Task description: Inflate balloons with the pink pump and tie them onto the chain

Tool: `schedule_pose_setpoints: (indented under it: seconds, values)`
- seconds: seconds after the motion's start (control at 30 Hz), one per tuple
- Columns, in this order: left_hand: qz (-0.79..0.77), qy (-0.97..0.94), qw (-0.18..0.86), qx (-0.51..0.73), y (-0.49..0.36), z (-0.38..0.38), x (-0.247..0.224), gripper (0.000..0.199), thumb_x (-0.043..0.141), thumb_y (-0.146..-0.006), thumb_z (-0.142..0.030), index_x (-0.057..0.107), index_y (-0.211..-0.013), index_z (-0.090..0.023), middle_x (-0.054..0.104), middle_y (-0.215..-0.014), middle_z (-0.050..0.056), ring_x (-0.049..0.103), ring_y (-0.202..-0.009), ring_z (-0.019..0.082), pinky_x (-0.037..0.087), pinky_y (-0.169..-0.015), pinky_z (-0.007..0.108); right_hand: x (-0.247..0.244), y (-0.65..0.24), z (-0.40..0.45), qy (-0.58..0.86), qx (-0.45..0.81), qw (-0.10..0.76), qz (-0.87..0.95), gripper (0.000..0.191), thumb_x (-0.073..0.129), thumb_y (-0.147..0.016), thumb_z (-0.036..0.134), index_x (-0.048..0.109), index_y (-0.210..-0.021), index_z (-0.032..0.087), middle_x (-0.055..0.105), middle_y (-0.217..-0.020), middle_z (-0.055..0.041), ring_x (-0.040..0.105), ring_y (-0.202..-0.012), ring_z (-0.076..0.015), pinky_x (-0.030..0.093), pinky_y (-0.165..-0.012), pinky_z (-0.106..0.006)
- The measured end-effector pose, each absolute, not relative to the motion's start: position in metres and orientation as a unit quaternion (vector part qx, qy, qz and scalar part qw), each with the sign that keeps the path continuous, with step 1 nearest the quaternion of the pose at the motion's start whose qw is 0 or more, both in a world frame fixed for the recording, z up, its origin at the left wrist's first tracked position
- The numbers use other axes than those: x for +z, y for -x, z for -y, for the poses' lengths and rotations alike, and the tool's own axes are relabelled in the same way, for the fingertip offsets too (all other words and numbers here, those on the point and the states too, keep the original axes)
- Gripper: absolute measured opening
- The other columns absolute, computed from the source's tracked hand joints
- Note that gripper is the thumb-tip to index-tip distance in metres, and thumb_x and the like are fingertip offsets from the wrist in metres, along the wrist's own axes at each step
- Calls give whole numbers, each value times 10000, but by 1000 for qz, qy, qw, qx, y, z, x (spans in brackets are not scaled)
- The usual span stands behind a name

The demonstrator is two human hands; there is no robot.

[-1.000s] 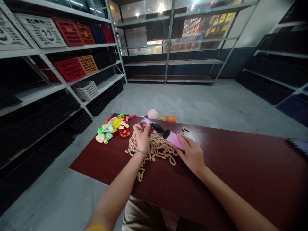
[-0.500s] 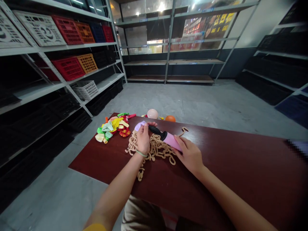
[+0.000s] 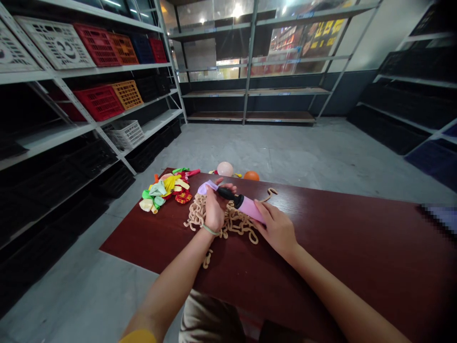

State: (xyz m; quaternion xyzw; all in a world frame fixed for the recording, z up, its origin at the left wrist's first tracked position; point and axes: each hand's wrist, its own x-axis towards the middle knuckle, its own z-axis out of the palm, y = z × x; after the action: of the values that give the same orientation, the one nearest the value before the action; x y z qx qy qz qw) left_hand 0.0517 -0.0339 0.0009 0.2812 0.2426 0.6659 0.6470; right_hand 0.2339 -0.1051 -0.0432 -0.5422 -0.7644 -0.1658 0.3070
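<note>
My right hand (image 3: 278, 229) is wrapped round the pink barrel of a hand balloon pump (image 3: 249, 208). Its black nozzle end points left toward my left hand (image 3: 214, 213). A limp lilac balloon (image 3: 205, 187) sits at the nozzle tip, its neck pinched by my left thumb against the fingers, some of which are partly hidden. Under both hands lies a tangled heap of beige cord (image 3: 196, 212), with one loose end curling out behind the pump. To the left is a pile of flat balloons (image 3: 162, 190) in several colours.
The dark red-brown table (image 3: 332, 243) spreads to the right. Beyond its far edge show a pale pink inflated balloon (image 3: 225, 168) and an orange balloon (image 3: 251, 176). Metal shelves with plastic crates (image 3: 98, 102) stand left, with more shelving (image 3: 282, 91) at the back.
The view has shifted slightly. My left fingers have loosened and spread a little round the balloon neck, and more of the lilac balloon shows. My right hand keeps its grip on the pump.
</note>
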Motion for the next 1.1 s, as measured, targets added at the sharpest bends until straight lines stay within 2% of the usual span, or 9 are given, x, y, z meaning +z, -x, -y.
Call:
schedule_pose_setpoints:
  seconds: [0.1,0.2,0.4,0.57,0.7,0.87,0.97,1.1]
  values:
    - [-234,-247,623,705,-59,38,11,385,505,-911,-595,564,-953,-217,608,-719,5,615,-647,135,553,-746,338,-44,-232,104,533,-152,302,776,581,544,-947,378,393,-1469,172,624,-1269,-141,615,-1103,-262,502,-906,-376]
    - [-260,-244,570,740,-73,37,21,361,537,-903,-573,490,-858,-217,529,-651,-33,540,-557,103,522,-600,263,-44,-235,102,548,-120,297,773,592,563,-930,395,397,-1451,167,620,-1271,-143,613,-1104,-265,500,-895,-374]
    - [-301,-275,503,762,-109,32,39,400,523,-897,-594,434,-802,-216,468,-611,-52,448,-442,73,366,-397,189,-44,-242,99,625,-75,275,727,543,591,-902,416,447,-1393,235,679,-1123,-86,661,-926,-233,466,-718,-300]
    - [-284,-329,508,744,-125,25,59,422,533,-887,-612,431,-772,-219,448,-573,-51,424,-408,76,323,-356,200,-46,-246,96,639,-23,325,696,529,640,-835,318,479,-1330,222,678,-1141,-83,665,-943,-237,464,-744,-304]
    - [-293,-386,491,724,-114,-8,104,395,442,-950,-563,396,-749,-225,394,-535,-59,367,-369,75,240,-321,207,-49,-245,92,657,22,355,665,515,668,-775,299,513,-1256,198,692,-1095,-89,673,-891,-254,474,-755,-334]
    - [-292,-418,463,725,-109,-40,150,342,402,-981,-499,387,-780,-222,376,-565,-65,345,-380,62,210,-341,192,-50,-244,88,653,84,400,638,483,671,-767,312,511,-1212,214,699,-1033,-76,675,-869,-244,479,-728,-323]
    - [-292,-443,485,695,-128,-34,139,354,405,-972,-521,380,-778,-225,372,-559,-69,348,-380,67,232,-338,192,-49,-246,88,653,108,423,619,465,675,-752,294,512,-1182,224,692,-1008,-69,676,-882,-244,481,-723,-315]
    - [-318,-527,527,586,-163,-11,96,420,461,-914,-615,404,-781,-221,438,-557,-63,405,-391,79,328,-356,208,-45,-251,90,675,147,442,573,497,674,-760,320,490,-1209,216,697,-1010,-76,685,-855,-249,477,-686,-310]
